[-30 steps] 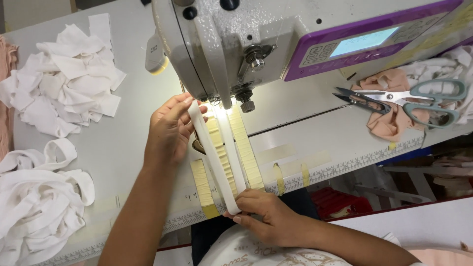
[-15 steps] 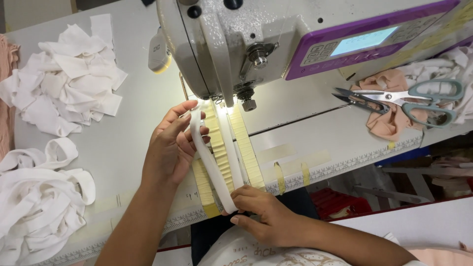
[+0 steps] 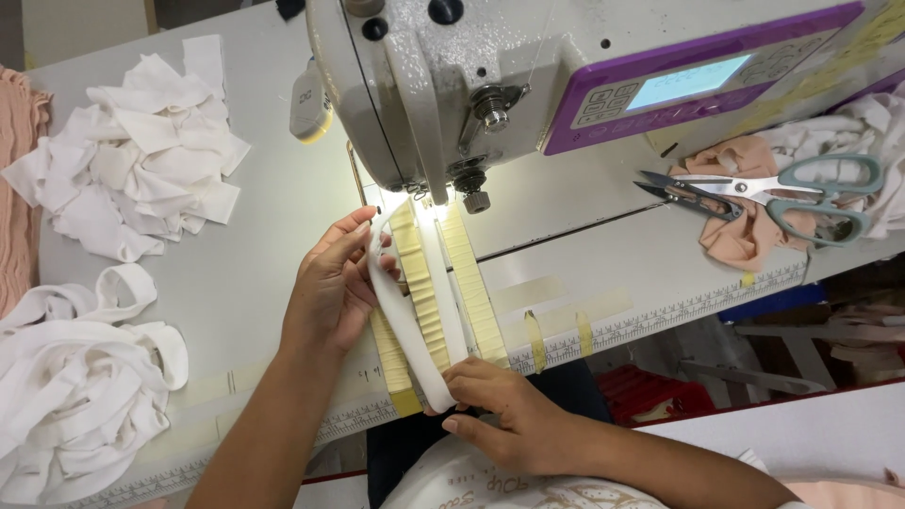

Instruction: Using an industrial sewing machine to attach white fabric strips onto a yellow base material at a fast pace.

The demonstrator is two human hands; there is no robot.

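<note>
A white fabric strip (image 3: 407,325) runs from the sewing machine's presser foot (image 3: 419,196) towards the table's front edge, between yellow tape guides (image 3: 471,287). My left hand (image 3: 330,287) rests on the table at the strip's left side, fingers pinching its upper part near the needle. My right hand (image 3: 495,415) grips the strip's lower end at the table edge. The grey sewing machine (image 3: 443,85) with a purple control panel (image 3: 679,85) stands behind.
A pile of cut white fabric pieces (image 3: 141,160) lies at the back left. Looped white bands (image 3: 80,386) are heaped at the front left. Scissors with green handles (image 3: 801,188) and small snips (image 3: 683,193) lie on peach cloth (image 3: 745,203) at the right.
My left hand has slid back from the presser foot towards me along the strip. My right hand has stayed at the strip's lower end.
</note>
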